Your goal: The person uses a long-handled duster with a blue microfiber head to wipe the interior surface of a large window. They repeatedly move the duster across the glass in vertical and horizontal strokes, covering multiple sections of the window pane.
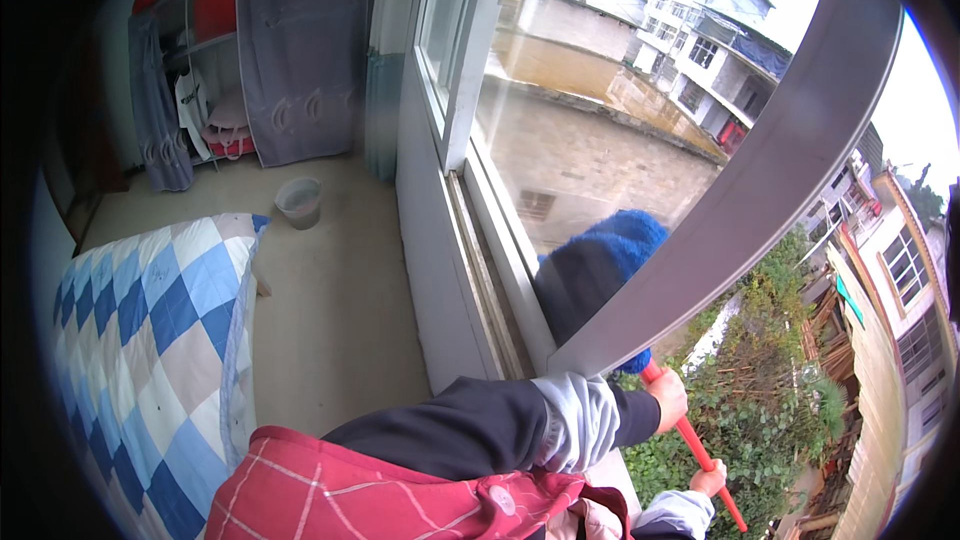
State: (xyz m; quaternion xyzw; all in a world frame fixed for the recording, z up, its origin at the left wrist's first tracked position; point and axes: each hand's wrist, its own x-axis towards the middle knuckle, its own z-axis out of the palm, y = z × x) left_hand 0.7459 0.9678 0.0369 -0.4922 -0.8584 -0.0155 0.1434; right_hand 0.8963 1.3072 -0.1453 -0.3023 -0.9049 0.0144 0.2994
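Outside the sliding window, a mop with a blue fluffy head (622, 238) and a red handle (696, 446) is held at a slant. Its head shows through the window pane (600, 155), low on the outer side, and seems pressed to the glass. The grey window frame (770, 195) hides part of it. My left hand (667, 401) is closed round the handle just below the head, its arm reaching out past the frame. Lower down, near the handle's end, my right hand (709, 478) is wrapped round it as well.
The window track and sill (490, 285) run along my left. Indoors are a bed with a blue and white checked quilt (165, 325), a bucket (299, 203) on the floor and a curtained wardrobe (305, 55). Outside, green plants (740, 410) and buildings (710, 40) lie below and beyond.
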